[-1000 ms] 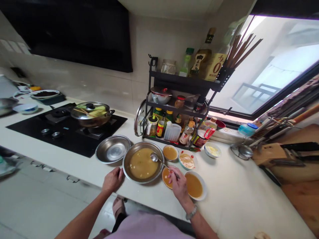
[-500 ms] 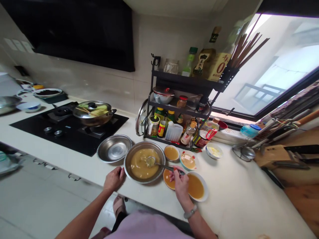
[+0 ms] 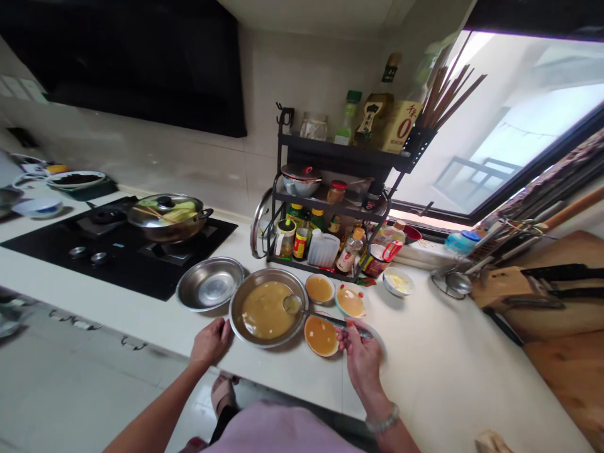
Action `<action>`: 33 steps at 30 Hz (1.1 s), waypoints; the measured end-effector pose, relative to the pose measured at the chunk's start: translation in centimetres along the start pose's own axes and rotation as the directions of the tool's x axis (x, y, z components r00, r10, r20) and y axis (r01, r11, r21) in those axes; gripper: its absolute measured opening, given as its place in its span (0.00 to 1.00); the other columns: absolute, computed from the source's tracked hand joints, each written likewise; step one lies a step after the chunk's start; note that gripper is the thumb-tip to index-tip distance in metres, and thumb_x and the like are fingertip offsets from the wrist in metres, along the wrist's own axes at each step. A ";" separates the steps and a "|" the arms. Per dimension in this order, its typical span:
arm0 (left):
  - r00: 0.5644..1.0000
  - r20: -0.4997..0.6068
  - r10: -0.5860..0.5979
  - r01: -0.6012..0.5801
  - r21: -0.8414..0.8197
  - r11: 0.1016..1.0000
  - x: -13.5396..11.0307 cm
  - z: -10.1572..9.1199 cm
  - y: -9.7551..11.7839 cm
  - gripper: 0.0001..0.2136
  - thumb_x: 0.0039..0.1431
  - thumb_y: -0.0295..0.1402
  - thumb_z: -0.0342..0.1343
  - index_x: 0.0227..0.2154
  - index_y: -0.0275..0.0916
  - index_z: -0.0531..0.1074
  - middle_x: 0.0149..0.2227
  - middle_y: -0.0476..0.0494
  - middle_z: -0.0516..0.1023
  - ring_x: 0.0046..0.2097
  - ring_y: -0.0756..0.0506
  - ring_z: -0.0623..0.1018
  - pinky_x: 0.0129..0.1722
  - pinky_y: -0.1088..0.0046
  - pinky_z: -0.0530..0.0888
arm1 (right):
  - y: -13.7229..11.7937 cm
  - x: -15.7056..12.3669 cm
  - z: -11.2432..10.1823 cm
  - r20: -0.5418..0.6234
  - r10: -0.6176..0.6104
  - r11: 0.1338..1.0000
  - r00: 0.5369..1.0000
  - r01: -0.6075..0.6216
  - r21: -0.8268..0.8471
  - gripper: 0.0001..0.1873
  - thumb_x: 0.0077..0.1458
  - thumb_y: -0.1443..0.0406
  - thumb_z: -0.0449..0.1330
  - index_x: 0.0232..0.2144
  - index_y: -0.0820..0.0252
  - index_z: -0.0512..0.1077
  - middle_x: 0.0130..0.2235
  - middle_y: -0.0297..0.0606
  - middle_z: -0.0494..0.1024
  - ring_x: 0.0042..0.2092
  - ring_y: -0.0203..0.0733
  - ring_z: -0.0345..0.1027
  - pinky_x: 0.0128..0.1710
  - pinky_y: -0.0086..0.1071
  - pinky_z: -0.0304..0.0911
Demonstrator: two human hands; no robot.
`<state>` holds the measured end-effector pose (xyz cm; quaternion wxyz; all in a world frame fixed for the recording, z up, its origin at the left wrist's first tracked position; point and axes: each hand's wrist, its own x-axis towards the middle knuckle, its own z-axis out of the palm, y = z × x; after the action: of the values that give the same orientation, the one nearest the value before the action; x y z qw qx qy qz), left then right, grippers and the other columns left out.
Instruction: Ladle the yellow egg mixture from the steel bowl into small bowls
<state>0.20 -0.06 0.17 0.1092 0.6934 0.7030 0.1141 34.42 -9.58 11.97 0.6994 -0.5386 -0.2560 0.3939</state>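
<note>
A ladle [image 3: 325, 319] is gripped by its dark handle in my right hand [image 3: 364, 365]. Its head [image 3: 291, 306] is over the right side of a steel bowl [image 3: 236, 327] of yellowish-brown liquid with small pale bits. My left hand [image 3: 210, 343] is closed at the bowl's lower left rim, with its fingertips hidden. Between the bowl and my right hand stands a small bowl of orange-brown liquid [image 3: 321, 335]. Most of a white bowl [image 3: 377, 340] is hidden behind my right hand. Two more small bowls of liquid, a left one [image 3: 319, 289] and a right one [image 3: 350, 300], stand behind the ladle.
An empty-looking steel basin [image 3: 210, 284] stands left of the bowl. Further left, a lidded pan [image 3: 165, 217] sits on the black hob [image 3: 136, 277]. A black rack [image 3: 340, 151] with bottles stands behind. At right are a small white bowl [image 3: 399, 283] and a knife block [image 3: 500, 286].
My right hand has moved right, drawing the ladle's head toward the bowl's right side. The white bowl is now mostly covered by the hand. The view has shifted slightly; my left hand stays by the bowl.
</note>
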 end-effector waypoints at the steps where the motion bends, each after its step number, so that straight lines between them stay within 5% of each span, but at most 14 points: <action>1: 1.000 -0.003 -0.001 0.001 0.000 1.000 0.0 0.0 0.0 0.18 0.65 0.41 0.39 0.26 0.41 0.67 0.30 0.42 0.79 0.34 0.45 0.77 0.33 0.72 0.63 | -0.5 0.0 -0.2 -0.015 0.012 1.000 1.000 -0.012 0.025 0.22 0.43 0.53 0.69 0.34 0.61 0.71 0.22 0.34 0.76 0.21 0.38 0.68 0.18 0.28 0.61; 6: 1.000 -0.015 0.011 -0.011 0.000 1.000 0.1 0.2 -0.2 0.18 0.65 0.42 0.39 0.26 0.41 0.68 0.31 0.41 0.80 0.34 0.44 0.77 0.33 0.72 0.64 | -2.5 0.9 -2.5 -0.120 -0.008 0.998 0.993 0.016 0.066 0.22 0.40 0.56 0.71 0.34 0.63 0.72 0.22 0.36 0.77 0.23 0.37 0.69 0.20 0.27 0.62; 14: 1.000 -0.003 0.019 -0.019 0.027 0.999 0.2 0.5 -0.4 0.18 0.66 0.42 0.38 0.27 0.41 0.68 0.32 0.41 0.80 0.35 0.44 0.78 0.33 0.71 0.63 | -3.8 2.7 -7.8 -0.259 -0.272 0.959 0.927 0.241 -0.147 0.21 0.46 0.54 0.68 0.36 0.63 0.71 0.21 0.34 0.76 0.24 0.39 0.71 0.22 0.30 0.66; 17: 1.000 -0.007 0.018 -0.018 0.028 0.999 0.1 0.4 -0.4 0.18 0.66 0.42 0.39 0.27 0.41 0.68 0.31 0.42 0.80 0.35 0.44 0.78 0.32 0.72 0.63 | -3.3 2.7 -9.1 -0.198 -0.376 0.892 0.905 0.296 -0.340 0.20 0.52 0.53 0.64 0.39 0.63 0.72 0.23 0.35 0.76 0.23 0.38 0.70 0.24 0.32 0.69; 21: 1.000 -0.017 0.017 -0.016 0.023 1.000 0.1 0.4 -0.3 0.18 0.65 0.42 0.39 0.26 0.41 0.68 0.31 0.42 0.80 0.34 0.44 0.78 0.33 0.72 0.63 | -2.4 2.2 -10.1 0.061 -0.530 0.701 0.846 0.477 -0.530 0.15 0.60 0.57 0.57 0.41 0.62 0.73 0.30 0.38 0.77 0.24 0.37 0.70 0.26 0.33 0.71; 24: 1.000 -0.015 0.019 -0.019 0.017 1.000 0.1 0.4 -0.3 0.18 0.65 0.42 0.39 0.27 0.41 0.68 0.32 0.42 0.80 0.35 0.44 0.78 0.34 0.72 0.64 | -2.5 1.7 -10.0 0.260 -0.613 0.536 0.746 0.635 -0.556 0.12 0.61 0.62 0.55 0.42 0.60 0.75 0.36 0.41 0.76 0.28 0.38 0.72 0.27 0.33 0.72; 26: 1.000 -0.009 0.022 -0.021 0.018 1.000 0.1 0.4 -0.3 0.18 0.65 0.42 0.39 0.27 0.41 0.68 0.32 0.41 0.80 0.35 0.44 0.78 0.34 0.71 0.64 | -2.8 1.2 -9.3 0.303 -0.638 0.506 0.707 0.683 -0.528 0.11 0.61 0.64 0.55 0.43 0.58 0.76 0.38 0.42 0.76 0.30 0.38 0.73 0.27 0.32 0.72; 30: 1.000 0.006 0.014 -0.014 0.029 0.999 0.1 0.4 -0.3 0.18 0.66 0.42 0.38 0.28 0.41 0.68 0.32 0.40 0.80 0.36 0.43 0.78 0.34 0.71 0.64 | -2.5 0.3 -6.3 0.225 -0.597 0.658 0.770 0.631 -0.412 0.11 0.62 0.65 0.54 0.44 0.56 0.75 0.34 0.38 0.76 0.25 0.35 0.70 0.26 0.31 0.71; 33: 1.000 0.007 0.016 -0.016 0.023 1.000 0.1 0.5 -0.3 0.18 0.66 0.42 0.37 0.28 0.41 0.68 0.32 0.40 0.80 0.35 0.43 0.78 0.34 0.71 0.63 | -0.6 -0.3 -3.5 0.278 -0.496 0.759 0.822 0.567 -0.320 0.11 0.63 0.63 0.54 0.42 0.57 0.75 0.30 0.36 0.76 0.23 0.36 0.70 0.24 0.31 0.70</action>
<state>0.07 0.07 -0.38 0.1028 0.7007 0.6982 0.1047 37.15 -11.85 11.56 0.6356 -0.5341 -0.5323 0.1655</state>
